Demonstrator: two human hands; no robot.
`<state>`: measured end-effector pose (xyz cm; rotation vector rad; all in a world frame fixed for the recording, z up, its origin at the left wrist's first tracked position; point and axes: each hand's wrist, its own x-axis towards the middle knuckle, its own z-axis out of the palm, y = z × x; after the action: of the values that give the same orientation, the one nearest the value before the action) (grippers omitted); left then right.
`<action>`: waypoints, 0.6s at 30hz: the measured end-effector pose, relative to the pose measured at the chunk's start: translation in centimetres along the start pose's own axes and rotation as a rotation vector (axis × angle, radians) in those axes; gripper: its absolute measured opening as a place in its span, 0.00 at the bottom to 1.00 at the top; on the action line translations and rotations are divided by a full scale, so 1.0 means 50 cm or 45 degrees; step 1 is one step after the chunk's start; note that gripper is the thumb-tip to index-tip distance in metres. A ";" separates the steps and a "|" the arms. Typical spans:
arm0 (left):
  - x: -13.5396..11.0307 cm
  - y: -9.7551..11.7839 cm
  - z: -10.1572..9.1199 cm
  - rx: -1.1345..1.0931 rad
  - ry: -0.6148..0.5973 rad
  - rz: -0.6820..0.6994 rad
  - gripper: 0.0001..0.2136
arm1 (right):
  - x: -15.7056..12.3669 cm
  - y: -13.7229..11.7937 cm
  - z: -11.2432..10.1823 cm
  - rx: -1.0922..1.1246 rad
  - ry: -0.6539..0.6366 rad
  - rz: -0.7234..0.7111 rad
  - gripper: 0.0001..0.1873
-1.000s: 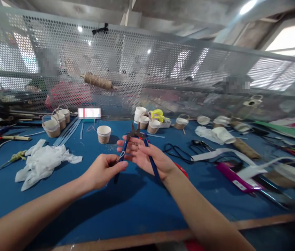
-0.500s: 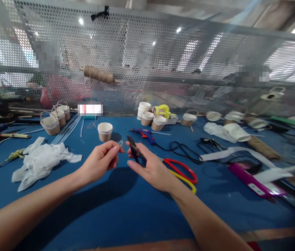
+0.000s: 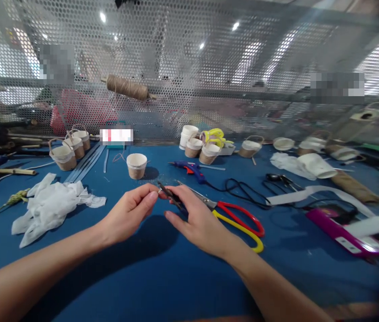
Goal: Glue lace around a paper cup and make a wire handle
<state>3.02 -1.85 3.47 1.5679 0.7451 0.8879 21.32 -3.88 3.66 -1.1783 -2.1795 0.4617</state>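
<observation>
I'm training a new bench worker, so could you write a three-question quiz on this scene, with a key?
1. Which hand holds the pliers: A) left, B) right, C) neither?
2. True or false: the scissors have one red handle and one yellow.
3. Fill in: the cup standing apart is just beyond the ____ hand.

Key: 1. B, the right hand. 2. True. 3. Left hand.

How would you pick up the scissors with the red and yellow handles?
I'd pinch the red loop and yellow loop together, coming from the person's right. Those loops stick out that way, while the blades point away to the left, partly behind the right hand.
</observation>
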 end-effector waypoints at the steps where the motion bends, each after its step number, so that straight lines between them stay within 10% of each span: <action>1: 0.000 0.000 -0.001 0.017 -0.001 0.009 0.17 | 0.000 0.000 0.000 -0.010 -0.002 0.000 0.20; 18: -0.005 -0.003 -0.002 0.376 0.107 0.105 0.13 | -0.009 -0.004 0.002 -0.157 -0.013 0.013 0.19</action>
<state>2.80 -1.97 3.31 1.8408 0.9090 0.9401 21.32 -4.39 3.57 -1.2558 -2.2384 0.3421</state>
